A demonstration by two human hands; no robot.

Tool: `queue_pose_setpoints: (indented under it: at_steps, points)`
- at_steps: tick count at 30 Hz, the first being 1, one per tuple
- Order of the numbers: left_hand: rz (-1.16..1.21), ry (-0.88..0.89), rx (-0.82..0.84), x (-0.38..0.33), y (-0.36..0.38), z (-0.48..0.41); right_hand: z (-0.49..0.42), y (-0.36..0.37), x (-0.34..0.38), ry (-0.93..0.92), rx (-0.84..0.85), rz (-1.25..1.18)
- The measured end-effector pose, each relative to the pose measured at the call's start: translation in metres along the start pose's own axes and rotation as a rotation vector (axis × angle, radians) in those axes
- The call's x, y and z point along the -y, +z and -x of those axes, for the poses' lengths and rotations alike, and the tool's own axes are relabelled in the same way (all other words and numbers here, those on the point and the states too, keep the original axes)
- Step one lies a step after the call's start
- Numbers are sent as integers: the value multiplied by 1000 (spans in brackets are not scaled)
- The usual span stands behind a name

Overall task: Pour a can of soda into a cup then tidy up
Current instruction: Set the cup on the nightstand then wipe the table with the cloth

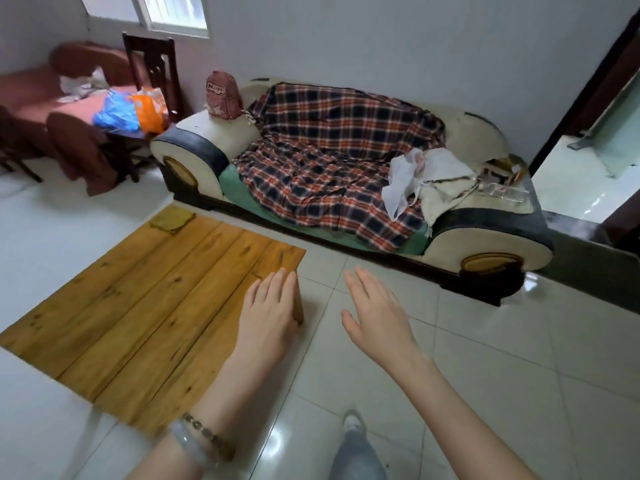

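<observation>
Underneath the left hand (270, 313) is a low surface (138, 306) of orange-brown planks, knotty and streaked with grain, with dark seams between the boards. At its far corner, well beyond the fingers, lies a small square of dull yellow cloth (171, 219). Under the right hand (375, 313) the floor (485, 358) is glossy white tile. Beyond both hands stands a sofa (204, 126) with rounded cream arms and dark trim, draped in a rumpled plaid blanket (329, 150) and a crinkled white bag (405, 178).

The left hand is palm-down over the surface's near corner, fingers straight and pressed together; whether it touches the wood cannot be told. Its wrist wears a pale smooth bangle (187, 441) and a string of beads (207, 434). The right hand hangs over the tile, fingers straight and together, thumb spread wide, holding nothing. Where the can and cup are cannot be told.
</observation>
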State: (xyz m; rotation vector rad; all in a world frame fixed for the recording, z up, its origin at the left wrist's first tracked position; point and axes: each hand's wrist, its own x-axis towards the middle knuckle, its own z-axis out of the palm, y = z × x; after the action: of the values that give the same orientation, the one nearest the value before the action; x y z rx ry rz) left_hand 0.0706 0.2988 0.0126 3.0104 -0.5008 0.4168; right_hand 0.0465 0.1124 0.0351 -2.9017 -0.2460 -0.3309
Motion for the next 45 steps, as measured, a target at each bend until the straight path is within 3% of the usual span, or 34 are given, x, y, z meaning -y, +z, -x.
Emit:
queue_pose_setpoints:
  at_steps: [7,12,27,45]
  points:
    - [-68,-246,67,7,26,-99,-138,24,-64,-238,85,-41]
    - [-90,-418,117,25,36,-127,-212,49,-68,-403,122,-107]
    - [-125,-754,163,178,84,-180,-401,151,35,-717,156,-223]
    - [-30,-868,239,352,156,-216,-580,288,150,-907,313,-346]
